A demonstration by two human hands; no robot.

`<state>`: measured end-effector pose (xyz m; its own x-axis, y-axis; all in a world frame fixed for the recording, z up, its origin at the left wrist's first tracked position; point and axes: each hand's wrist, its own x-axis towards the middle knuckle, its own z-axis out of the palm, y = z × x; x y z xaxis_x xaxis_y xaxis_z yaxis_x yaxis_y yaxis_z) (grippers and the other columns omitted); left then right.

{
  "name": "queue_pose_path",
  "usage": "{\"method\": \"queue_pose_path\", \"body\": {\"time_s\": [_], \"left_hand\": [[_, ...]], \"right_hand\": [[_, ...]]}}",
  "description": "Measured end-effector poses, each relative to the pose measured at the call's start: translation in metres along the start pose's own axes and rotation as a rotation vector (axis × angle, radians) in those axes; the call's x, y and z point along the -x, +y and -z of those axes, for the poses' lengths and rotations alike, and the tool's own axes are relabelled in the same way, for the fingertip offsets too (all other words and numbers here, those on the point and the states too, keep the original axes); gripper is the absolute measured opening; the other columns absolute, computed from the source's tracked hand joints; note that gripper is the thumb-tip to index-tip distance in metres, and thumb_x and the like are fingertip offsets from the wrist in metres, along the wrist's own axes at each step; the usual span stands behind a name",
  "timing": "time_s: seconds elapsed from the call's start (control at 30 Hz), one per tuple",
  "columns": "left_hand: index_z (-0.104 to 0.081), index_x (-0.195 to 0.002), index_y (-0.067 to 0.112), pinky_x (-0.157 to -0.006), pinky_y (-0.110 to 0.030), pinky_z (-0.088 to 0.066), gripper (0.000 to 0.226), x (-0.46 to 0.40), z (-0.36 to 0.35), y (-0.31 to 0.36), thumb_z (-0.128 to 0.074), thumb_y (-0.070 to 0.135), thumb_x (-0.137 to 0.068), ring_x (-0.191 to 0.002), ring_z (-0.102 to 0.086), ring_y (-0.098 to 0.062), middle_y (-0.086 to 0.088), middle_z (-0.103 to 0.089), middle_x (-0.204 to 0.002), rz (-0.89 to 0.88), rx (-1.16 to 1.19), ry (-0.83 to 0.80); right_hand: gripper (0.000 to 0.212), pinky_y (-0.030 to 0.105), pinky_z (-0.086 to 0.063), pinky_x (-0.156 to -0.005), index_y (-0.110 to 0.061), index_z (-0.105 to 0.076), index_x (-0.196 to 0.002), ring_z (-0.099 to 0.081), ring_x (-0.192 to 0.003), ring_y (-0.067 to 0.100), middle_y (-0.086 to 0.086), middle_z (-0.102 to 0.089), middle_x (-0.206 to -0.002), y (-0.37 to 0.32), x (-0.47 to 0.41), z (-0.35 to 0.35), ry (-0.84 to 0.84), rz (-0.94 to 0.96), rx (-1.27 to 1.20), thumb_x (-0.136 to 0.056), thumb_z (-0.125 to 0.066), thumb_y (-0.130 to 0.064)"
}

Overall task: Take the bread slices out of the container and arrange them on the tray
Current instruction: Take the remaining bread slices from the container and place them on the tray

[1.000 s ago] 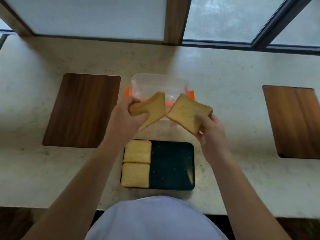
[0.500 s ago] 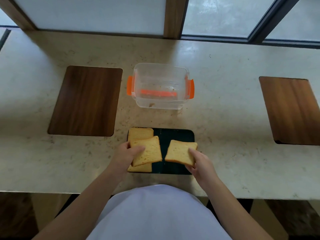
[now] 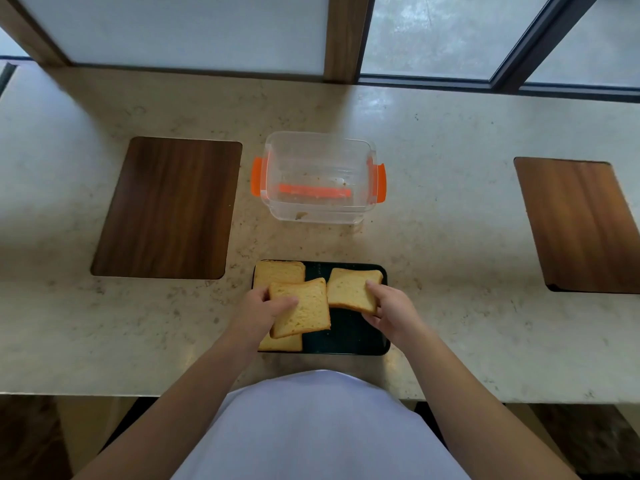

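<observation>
A black tray lies at the counter's near edge. Two bread slices lie along its left side, one at the back and one at the front, both partly covered. My left hand pinches a third slice over them, thumb on top. My right hand pinches a fourth slice above the tray's back right part. The clear container with orange clips stands behind the tray and holds only crumbs.
Two dark wooden boards are set on the beige stone counter, one at the left and one at the right. A window frame runs along the counter's far edge. My white shirt fills the bottom of the view.
Both hands carried their slices from in front of the container down to the tray. In the last half second the right slice moved toward the tray's back right.
</observation>
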<state>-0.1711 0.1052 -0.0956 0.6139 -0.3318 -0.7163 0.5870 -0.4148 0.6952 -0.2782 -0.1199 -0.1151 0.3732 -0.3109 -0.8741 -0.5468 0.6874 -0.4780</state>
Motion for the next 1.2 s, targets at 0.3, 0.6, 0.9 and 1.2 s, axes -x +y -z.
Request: {"method": "queue_pose_path", "body": {"time_s": [0.3,0.6,0.9,1.2], "left_hand": [[-0.070,-0.108,0.021,-0.087,-0.047,-0.062,0.021,-0.007,0.000,-0.006,-0.076,0.027,-0.088,-0.097,-0.074,-0.023,-0.004,-0.076,-0.106,-0.013,-0.052,-0.001],[-0.072,-0.102,0.026,-0.079,-0.040,-0.062,0.014,-0.007,-0.002,-0.010,-0.076,0.027,-0.088,-0.094,-0.074,-0.020,-0.001,-0.077,-0.103,-0.020,-0.074,0.010],[-0.071,-0.105,0.022,-0.083,-0.042,-0.061,0.015,-0.001,-0.002,-0.008,-0.075,0.022,-0.090,-0.097,-0.073,-0.022,-0.003,-0.076,-0.105,-0.012,-0.075,0.014],[-0.073,-0.102,0.022,-0.082,-0.043,-0.062,0.014,0.000,-0.007,-0.002,-0.076,0.022,-0.088,-0.094,-0.075,-0.021,-0.003,-0.078,-0.102,-0.007,-0.016,0.009]], "right_hand": [[0.066,0.024,-0.059,-0.064,-0.010,-0.042,-0.142,-0.065,-0.093,0.016,-0.002,-0.057,-0.105,-0.005,-0.012,0.007,0.105,0.188,0.352,-0.086,-0.078,-0.014],[0.093,0.042,-0.048,-0.099,-0.017,-0.032,-0.150,-0.052,-0.123,0.025,0.007,-0.051,-0.138,0.010,-0.019,0.012,0.228,0.465,0.987,-0.076,-0.087,-0.026],[0.067,0.042,-0.060,-0.084,-0.015,-0.049,-0.134,-0.067,-0.101,0.023,0.007,-0.063,-0.121,0.008,-0.014,0.023,0.260,0.379,0.797,-0.079,-0.086,-0.025],[0.069,0.041,-0.047,-0.100,-0.017,-0.048,-0.140,-0.043,-0.129,0.028,0.007,-0.049,-0.142,0.003,-0.008,0.014,0.317,0.798,1.547,-0.082,-0.075,-0.041]]}}
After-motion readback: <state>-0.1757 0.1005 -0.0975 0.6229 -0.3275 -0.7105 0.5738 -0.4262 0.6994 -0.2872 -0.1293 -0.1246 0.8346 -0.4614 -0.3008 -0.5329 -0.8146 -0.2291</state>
